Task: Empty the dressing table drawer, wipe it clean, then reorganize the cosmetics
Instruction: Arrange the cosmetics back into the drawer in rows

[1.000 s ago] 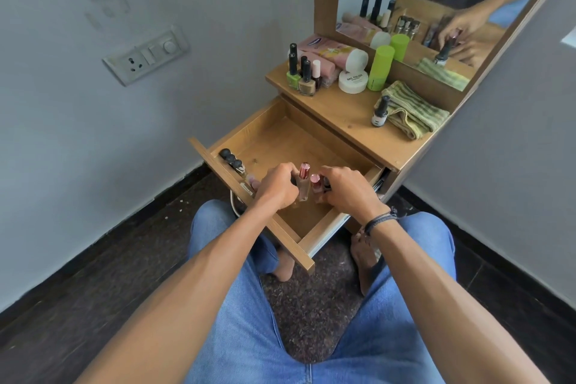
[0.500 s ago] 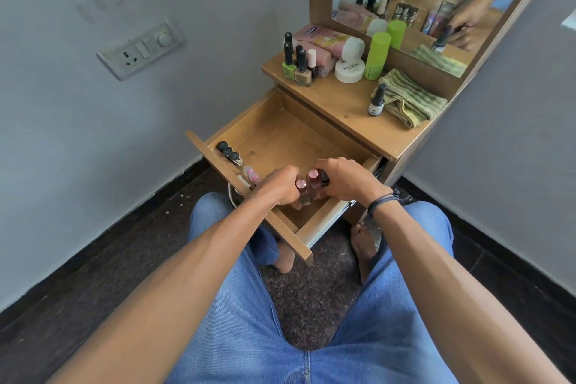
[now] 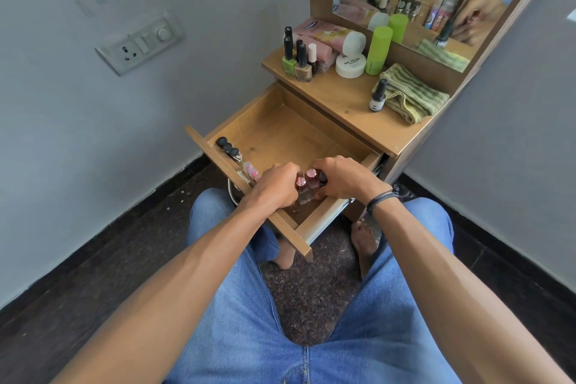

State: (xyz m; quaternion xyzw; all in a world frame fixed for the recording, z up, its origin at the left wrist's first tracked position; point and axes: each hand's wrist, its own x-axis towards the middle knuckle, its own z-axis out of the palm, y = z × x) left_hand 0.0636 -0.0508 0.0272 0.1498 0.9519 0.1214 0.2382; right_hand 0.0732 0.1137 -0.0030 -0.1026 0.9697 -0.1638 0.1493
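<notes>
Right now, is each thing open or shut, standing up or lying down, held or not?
Drawer: pulled open, mostly bare.
Pink-capped bottles: upright in the drawer, between both hands.
Left hand: closed on the bottles.
Right hand: closed on the bottles.
Black-capped bottles: in a row along the drawer front.
Polish bottles: upright on top, capped.
Tubes: lying down.
White jar: lid on.
Green can: upright.
Cloth: folded.
Dropper bottle: upright, capped.

Soft even daylight, faint shadows, sharp focus, wide-angle bending at edges.
</notes>
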